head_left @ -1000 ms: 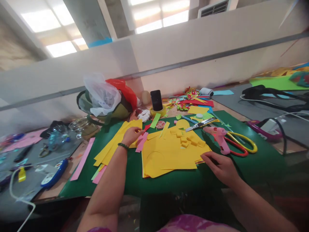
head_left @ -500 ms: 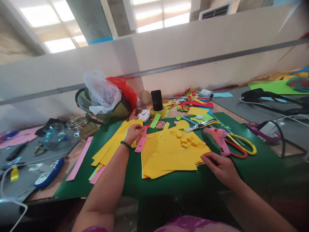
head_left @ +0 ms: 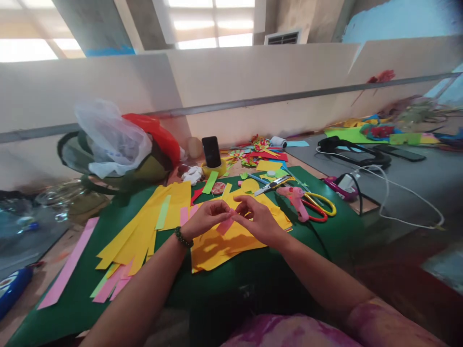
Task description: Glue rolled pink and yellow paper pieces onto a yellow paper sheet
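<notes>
A short pink paper strip [head_left: 224,226] is held between my two hands over a stack of yellow paper [head_left: 217,253]. My left hand [head_left: 208,218], with a dark beaded bracelet at the wrist, pinches its upper end. The thumb and fingers of my right hand [head_left: 260,221] close on the same end, and the fingertips of both hands nearly meet. Left of the stack lie long yellow strips [head_left: 135,229], a light green strip [head_left: 163,212] and more pink strips [head_left: 110,284]. Yellow paper pieces on the stack are mostly hidden behind my right hand.
Right of the stack lie a pink glue gun [head_left: 294,200], scissors [head_left: 320,205] with red and yellow handles, and a utility knife [head_left: 273,185]. A phone [head_left: 211,152] stands upright behind, near a bag [head_left: 144,168] with plastic bags. A long pink strip [head_left: 70,262] lies at the left edge.
My left hand has come from the left strips to the middle with a pink strip. My right hand has moved in from the stack's right corner to meet it. The view has turned right.
</notes>
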Demonstrator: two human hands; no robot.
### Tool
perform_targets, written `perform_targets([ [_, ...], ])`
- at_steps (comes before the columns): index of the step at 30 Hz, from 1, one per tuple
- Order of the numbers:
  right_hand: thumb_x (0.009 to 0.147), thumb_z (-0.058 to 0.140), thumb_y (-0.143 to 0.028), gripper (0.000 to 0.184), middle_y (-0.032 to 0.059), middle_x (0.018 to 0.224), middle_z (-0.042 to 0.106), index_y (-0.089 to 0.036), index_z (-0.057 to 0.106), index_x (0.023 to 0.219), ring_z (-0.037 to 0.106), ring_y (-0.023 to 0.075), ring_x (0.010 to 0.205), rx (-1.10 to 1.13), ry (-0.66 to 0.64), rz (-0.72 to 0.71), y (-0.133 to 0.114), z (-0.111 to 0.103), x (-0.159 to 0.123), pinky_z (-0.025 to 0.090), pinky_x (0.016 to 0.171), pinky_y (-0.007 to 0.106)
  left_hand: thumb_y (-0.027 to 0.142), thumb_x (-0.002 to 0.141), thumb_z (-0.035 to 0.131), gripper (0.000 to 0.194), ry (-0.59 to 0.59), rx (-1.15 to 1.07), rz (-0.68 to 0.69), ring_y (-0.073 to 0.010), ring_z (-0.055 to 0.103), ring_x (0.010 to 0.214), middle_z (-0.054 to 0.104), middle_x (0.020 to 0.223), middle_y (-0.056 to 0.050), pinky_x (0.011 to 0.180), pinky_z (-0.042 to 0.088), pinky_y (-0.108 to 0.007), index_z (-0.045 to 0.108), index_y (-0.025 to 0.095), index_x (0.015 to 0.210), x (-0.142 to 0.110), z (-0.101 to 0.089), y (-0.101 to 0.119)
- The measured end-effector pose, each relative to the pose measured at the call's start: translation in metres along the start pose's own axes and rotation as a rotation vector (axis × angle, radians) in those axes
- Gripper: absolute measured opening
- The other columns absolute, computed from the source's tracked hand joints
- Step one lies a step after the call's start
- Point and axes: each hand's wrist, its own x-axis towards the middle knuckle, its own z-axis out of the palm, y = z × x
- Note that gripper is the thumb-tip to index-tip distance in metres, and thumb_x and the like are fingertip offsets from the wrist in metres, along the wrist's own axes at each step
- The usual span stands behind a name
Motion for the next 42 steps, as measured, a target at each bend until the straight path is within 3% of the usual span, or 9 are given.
perform_targets([
  [7, 0.080, 0.060, -0.032, 0.021, -0.0022, 0.068, 0.061, -0.021, 0.056, 0.097, 0.060, 0.0125, 0.060, 0.088, 0.125, 0.068, 0.015, 0.002, -0.006, 0.050, 0.057, 0.025, 0.046, 0.071, 0.072, 0.031, -0.052, 0.042, -0.085, -0.0118, 0.052, 0.061, 0.060, 0.068, 0.000, 0.058, 0.042, -0.024, 0.063, 0.016, 0.075, 0.000, 0.005, 0.001],
  [16, 0.073, 0.065, -0.032, 0.025, -0.0029, 0.066, 0.064, -0.021, 0.053, 0.093, 0.066, 0.0144, 0.061, 0.320, 0.108, 0.230, 0.028, 0.000, -0.016, 0.053, 0.061, 0.028, 0.055, 0.072, 0.069, 0.039, -0.155, -0.003, -0.252, -0.0166, 0.064, 0.060, 0.067, 0.067, -0.003, 0.052, 0.045, -0.023, 0.059, 0.017, 0.073, 0.000, 0.019, -0.001],
  [20, 0.074, 0.062, -0.031, 0.024, -0.0046, 0.066, 0.060, -0.021, 0.055, 0.095, 0.063, 0.0122, 0.057, 0.283, 0.076, 0.242, 0.031, -0.006, -0.019, 0.053, 0.061, 0.027, 0.053, 0.070, 0.071, 0.038, -0.211, 0.035, -0.282, -0.0145, 0.060, 0.052, 0.065, 0.056, -0.002, 0.049, 0.041, -0.022, 0.060, 0.017, 0.066, 0.000, 0.019, 0.002],
  [25, 0.067, 0.072, -0.035, 0.036, -0.0022, 0.071, 0.064, -0.021, 0.056, 0.096, 0.063, 0.0137, 0.064, 0.198, 0.056, 0.267, 0.032, -0.007, -0.018, 0.053, 0.062, 0.028, 0.051, 0.067, 0.072, 0.036, -0.234, 0.060, -0.297, -0.0130, 0.055, 0.048, 0.065, 0.054, -0.002, 0.046, 0.039, -0.022, 0.063, 0.018, 0.062, 0.001, 0.020, 0.006],
  [31, 0.069, 0.068, -0.033, 0.028, -0.0038, 0.064, 0.064, -0.021, 0.054, 0.091, 0.065, 0.0148, 0.058, 0.300, -0.003, 0.315, 0.026, -0.019, -0.018, 0.055, 0.061, 0.029, 0.047, 0.066, 0.073, 0.032, -0.235, 0.087, -0.303, -0.0128, 0.054, 0.049, 0.065, 0.053, -0.002, 0.047, 0.038, -0.022, 0.064, 0.017, 0.062, 0.000, 0.013, 0.008],
  [34, 0.077, 0.062, -0.037, 0.022, -0.0007, 0.067, 0.064, -0.020, 0.057, 0.090, 0.065, 0.0158, 0.060, 0.110, 0.124, 0.252, 0.020, -0.043, -0.033, 0.054, 0.060, 0.029, 0.045, 0.065, 0.073, 0.030, -0.224, 0.081, -0.323, -0.0122, 0.052, 0.048, 0.064, 0.054, -0.002, 0.046, 0.038, -0.022, 0.065, 0.017, 0.060, 0.000, 0.010, 0.007],
  [39, 0.080, 0.060, -0.053, 0.035, 0.0024, 0.062, 0.059, -0.021, 0.054, 0.066, 0.057, 0.0174, 0.059, -0.576, 0.637, 0.174, 0.031, -0.095, -0.061, 0.047, 0.061, 0.032, 0.037, 0.063, 0.074, 0.026, -0.258, 0.120, -0.351, -0.0114, 0.048, 0.043, 0.057, 0.045, 0.000, 0.042, 0.035, -0.021, 0.063, 0.018, 0.049, 0.003, 0.008, -0.001],
  [42, 0.073, 0.062, -0.062, 0.044, 0.0081, 0.081, 0.065, -0.019, 0.058, 0.079, 0.061, 0.0222, 0.073, -0.762, 0.657, 0.272, 0.049, -0.114, -0.062, 0.047, 0.066, 0.035, 0.032, 0.064, 0.070, 0.023, -0.284, 0.187, -0.409, -0.0129, 0.052, 0.043, 0.060, 0.047, -0.002, 0.043, 0.037, -0.022, 0.061, 0.018, 0.047, 0.004, 0.007, -0.007],
])
